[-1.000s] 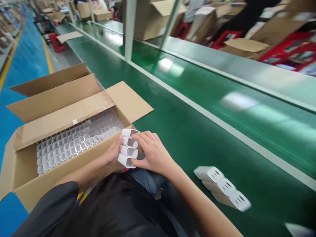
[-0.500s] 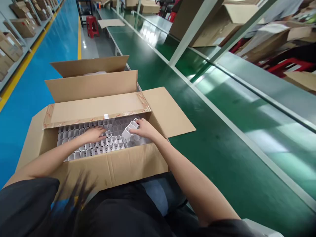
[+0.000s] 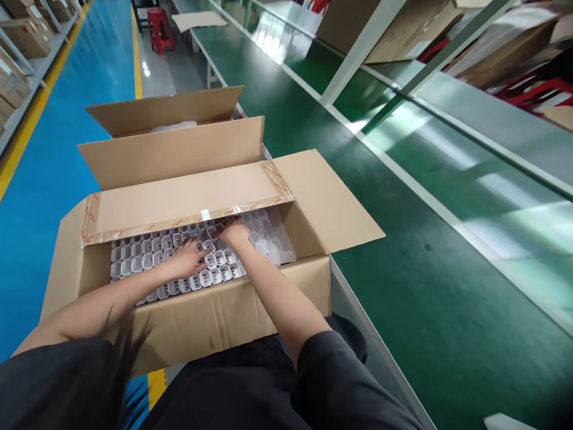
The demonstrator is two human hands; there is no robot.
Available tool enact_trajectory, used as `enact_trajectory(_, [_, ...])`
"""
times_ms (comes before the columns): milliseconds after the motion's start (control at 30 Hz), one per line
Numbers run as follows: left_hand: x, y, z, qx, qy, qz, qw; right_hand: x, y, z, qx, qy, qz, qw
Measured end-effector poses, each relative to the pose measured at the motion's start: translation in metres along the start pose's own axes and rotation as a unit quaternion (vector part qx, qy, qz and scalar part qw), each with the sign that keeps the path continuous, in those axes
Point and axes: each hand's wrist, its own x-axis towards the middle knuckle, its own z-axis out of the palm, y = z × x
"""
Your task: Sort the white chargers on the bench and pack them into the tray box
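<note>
In the open cardboard box (image 3: pixel 192 322) stand rows of small white, open-topped plastic cups (image 3: pixel 136 264). My left hand (image 3: pixel 185 260) lies over the middle rows, its fingers spread and touching the cups beneath. Just to its right, my right hand (image 3: pixel 235 233) reaches down near the box's far side. Its fingers are bent around a few white cups (image 3: pixel 217 229), and the fingertips are partly hidden. A clear plastic sheet (image 3: pixel 268 236) with cup-like shapes under it covers the right end of the box.
The box's flaps stand open, one flap (image 3: pixel 329 200) reaching over the green conveyor belt (image 3: pixel 403 286). Behind it is another open carton (image 3: pixel 165 110). A red stool (image 3: pixel 160 30) stands on the floor, and a shelf with cartons (image 3: pixel 27 39) lines the left.
My right hand has moved left with the small row of white cups, lowering it among the others beside my left hand. The left hand stays over the cups. The view has shifted slightly.
</note>
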Motion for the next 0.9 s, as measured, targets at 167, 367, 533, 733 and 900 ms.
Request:
enact_trajectory(167, [-0.004,0.010,0.002,0.018,0.013,-0.020,1.000,-0.004,0.000,0.006,0.006,-0.002,-0.011,1.000])
enact_trajectory(367, [-0.011,0.019,-0.003,0.058,0.021,-0.064,0.996,-0.009,-0.015,0.007,0.036,-0.011,-0.055,0.998])
enact_trajectory(533, [-0.010,0.021,-0.011,0.084,0.054,-0.061,0.993,-0.011,-0.006,0.002,0.059,0.018,-0.056,0.997])
enact_trajectory(733, [-0.006,0.008,0.007,0.051,0.033,-0.035,0.998,-0.003,0.001,0.001,0.085,0.015,-0.094,0.992])
enact_trajectory(900, [-0.003,-0.002,0.011,0.048,0.042,-0.029,0.998,-0.003,0.011,-0.007,0.095,0.039,-0.065,0.993])
